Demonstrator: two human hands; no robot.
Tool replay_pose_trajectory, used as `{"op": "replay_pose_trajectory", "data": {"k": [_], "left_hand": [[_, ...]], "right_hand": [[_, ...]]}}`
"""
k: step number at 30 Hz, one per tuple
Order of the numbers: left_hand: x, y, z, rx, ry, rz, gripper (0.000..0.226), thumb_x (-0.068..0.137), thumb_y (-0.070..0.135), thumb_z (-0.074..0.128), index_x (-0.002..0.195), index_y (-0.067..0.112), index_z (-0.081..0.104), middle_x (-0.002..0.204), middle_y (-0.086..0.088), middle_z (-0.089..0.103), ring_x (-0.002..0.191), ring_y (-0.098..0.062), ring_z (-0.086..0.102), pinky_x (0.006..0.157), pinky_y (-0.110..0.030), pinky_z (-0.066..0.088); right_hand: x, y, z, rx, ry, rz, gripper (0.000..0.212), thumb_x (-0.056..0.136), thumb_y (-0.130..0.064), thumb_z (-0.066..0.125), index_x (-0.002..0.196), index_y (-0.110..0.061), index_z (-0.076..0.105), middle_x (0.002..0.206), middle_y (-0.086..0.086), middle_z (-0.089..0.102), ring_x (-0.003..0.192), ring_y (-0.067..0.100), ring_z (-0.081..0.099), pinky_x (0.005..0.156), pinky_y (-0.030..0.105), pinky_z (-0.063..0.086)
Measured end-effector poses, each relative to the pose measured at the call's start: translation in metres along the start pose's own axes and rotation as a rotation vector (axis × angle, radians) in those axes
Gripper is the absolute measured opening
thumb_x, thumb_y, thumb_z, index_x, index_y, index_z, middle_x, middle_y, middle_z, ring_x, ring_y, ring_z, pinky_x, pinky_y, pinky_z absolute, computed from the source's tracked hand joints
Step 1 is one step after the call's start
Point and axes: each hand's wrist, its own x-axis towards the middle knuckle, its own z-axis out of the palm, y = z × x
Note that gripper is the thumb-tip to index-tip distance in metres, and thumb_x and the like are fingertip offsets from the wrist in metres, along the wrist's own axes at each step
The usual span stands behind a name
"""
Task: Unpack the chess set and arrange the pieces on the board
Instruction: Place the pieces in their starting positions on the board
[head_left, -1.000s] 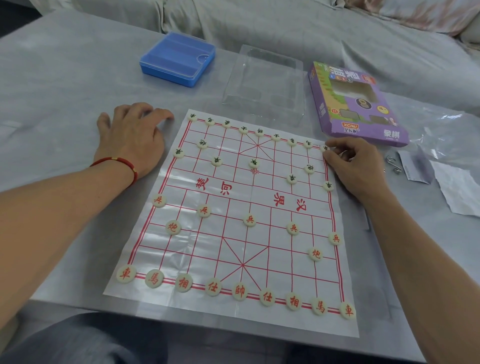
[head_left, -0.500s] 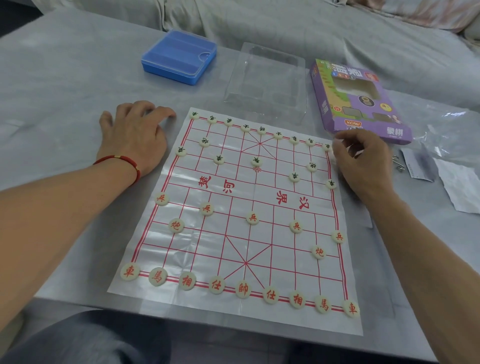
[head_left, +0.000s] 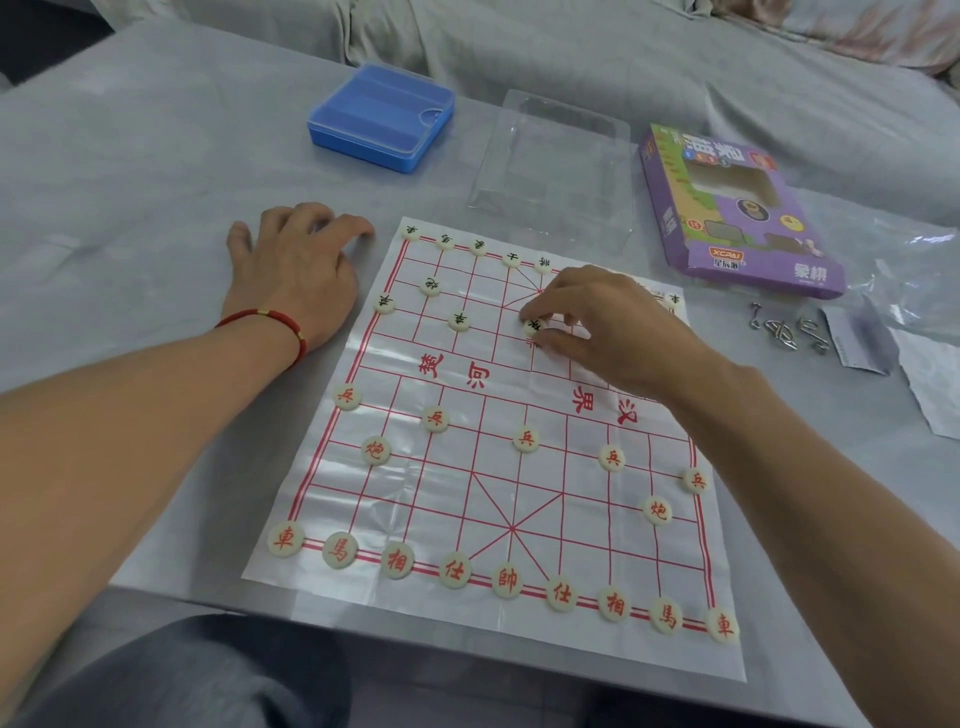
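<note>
Item: right hand (head_left: 613, 332) pinching black centre pawn (head_left: 533, 326) on board (head_left: 483, 395); left hand (head_left: 296, 270) flat on table, holding nothing. Risk: forearm over the sheet may brush neighbouring pieces off their points

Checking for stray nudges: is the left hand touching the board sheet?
Apart. The head view shows bare table between the left hand and the board sheet's edge.

The white board (head_left: 483, 467) carries a red grid, cream pieces (head_left: 525, 439) bear red characters near and black far, beside a blue case (head_left: 382, 117), purple box (head_left: 727, 208) and grey desk (head_left: 130, 182).
</note>
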Motion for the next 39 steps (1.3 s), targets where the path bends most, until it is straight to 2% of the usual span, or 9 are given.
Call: {"op": "replay_pose_trajectory", "data": {"k": [7, 15, 17, 19, 22, 25, 29, 33, 39], "left_hand": [[0.000, 0.002, 0.001, 0.001, -0.006, -0.006, 0.042, 0.101, 0.021, 0.036, 0.138, 0.036, 0.049, 0.147, -0.006, 0.043, 0.137, -0.033, 0.034, 0.113, -0.064, 0.021], [0.000, 0.001, 0.001, -0.008, -0.001, -0.001, 0.042, 0.100, 0.021, 0.035, 0.136, 0.037, 0.050, 0.145, -0.005, 0.044, 0.136, -0.033, 0.035, 0.112, -0.062, 0.022], [0.001, 0.000, 0.001, -0.009, 0.001, -0.001, 0.043, 0.100, 0.021, 0.034, 0.136, 0.037, 0.050, 0.145, -0.005, 0.044, 0.136, -0.033, 0.035, 0.112, -0.062, 0.022], [0.001, 0.000, 0.002, -0.012, -0.004, 0.001, 0.043, 0.100, 0.020, 0.034, 0.137, 0.037, 0.049, 0.146, -0.005, 0.044, 0.136, -0.033, 0.035, 0.112, -0.063, 0.022], [0.001, 0.002, -0.001, -0.026, -0.009, 0.008, 0.040, 0.102, 0.022, 0.033, 0.136, 0.038, 0.047, 0.146, -0.007, 0.045, 0.136, -0.035, 0.035, 0.111, -0.064, 0.023], [-0.002, 0.004, -0.005, -0.073, 0.007, 0.036, 0.037, 0.101, 0.019, 0.036, 0.129, 0.036, 0.053, 0.144, -0.007, 0.047, 0.136, -0.035, 0.037, 0.109, -0.067, 0.025], [-0.005, 0.004, -0.009, -0.097, 0.017, 0.125, 0.039, 0.102, 0.018, 0.039, 0.128, 0.034, 0.062, 0.140, -0.008, 0.053, 0.131, -0.035, 0.043, 0.103, -0.064, 0.035], [-0.004, 0.001, -0.008, -0.081, -0.004, 0.152, 0.038, 0.103, 0.023, 0.040, 0.128, 0.035, 0.067, 0.135, -0.007, 0.055, 0.125, -0.034, 0.045, 0.100, -0.061, 0.037], [-0.004, 0.000, -0.007, -0.122, 0.046, 0.143, 0.034, 0.101, 0.020, 0.047, 0.123, 0.027, 0.071, 0.127, -0.011, 0.060, 0.114, -0.035, 0.051, 0.092, -0.057, 0.046]], "right_hand": [[-0.006, -0.004, 0.003, 0.000, -0.013, 0.022, 0.029, 0.092, -0.039, 0.069, 0.119, -0.027, 0.072, 0.110, -0.008, 0.067, 0.093, 0.009, 0.056, 0.085, 0.034, 0.054], [-0.006, -0.005, 0.000, 0.005, -0.025, 0.021, 0.030, 0.092, -0.039, 0.068, 0.119, -0.027, 0.072, 0.109, -0.008, 0.066, 0.092, 0.009, 0.057, 0.083, 0.034, 0.053], [-0.009, -0.003, -0.003, 0.000, -0.006, 0.026, 0.031, 0.094, -0.041, 0.065, 0.120, -0.026, 0.071, 0.111, -0.009, 0.065, 0.092, 0.008, 0.055, 0.084, 0.030, 0.050], [-0.017, 0.002, -0.008, 0.004, 0.046, 0.064, 0.032, 0.097, -0.041, 0.061, 0.123, -0.025, 0.068, 0.110, -0.011, 0.063, 0.092, 0.007, 0.054, 0.083, 0.026, 0.046], [-0.039, 0.020, -0.016, -0.011, 0.146, 0.167, 0.030, 0.099, -0.039, 0.056, 0.123, -0.026, 0.065, 0.106, -0.013, 0.061, 0.090, 0.008, 0.057, 0.082, 0.032, 0.050], [-0.067, 0.040, -0.018, -0.049, 0.203, 0.288, 0.027, 0.100, -0.035, 0.052, 0.123, -0.025, 0.063, 0.110, -0.008, 0.065, 0.091, 0.008, 0.057, 0.085, 0.035, 0.051], [-0.100, 0.056, -0.008, 0.046, 0.214, 0.467, 0.031, 0.104, -0.028, 0.045, 0.130, -0.022, 0.060, 0.124, 0.001, 0.062, 0.103, 0.017, 0.057, 0.094, 0.039, 0.049], [-0.110, 0.063, 0.003, 0.026, 0.175, 0.439, 0.038, 0.105, -0.023, 0.040, 0.138, -0.015, 0.056, 0.137, 0.007, 0.056, 0.122, 0.026, 0.053, 0.103, 0.036, 0.041], [-0.109, 0.080, 0.014, -0.019, 0.156, 0.383, 0.039, 0.105, -0.022, 0.038, 0.137, -0.013, 0.058, 0.136, 0.005, 0.053, 0.123, 0.024, 0.047, 0.102, 0.029, 0.034]]}}
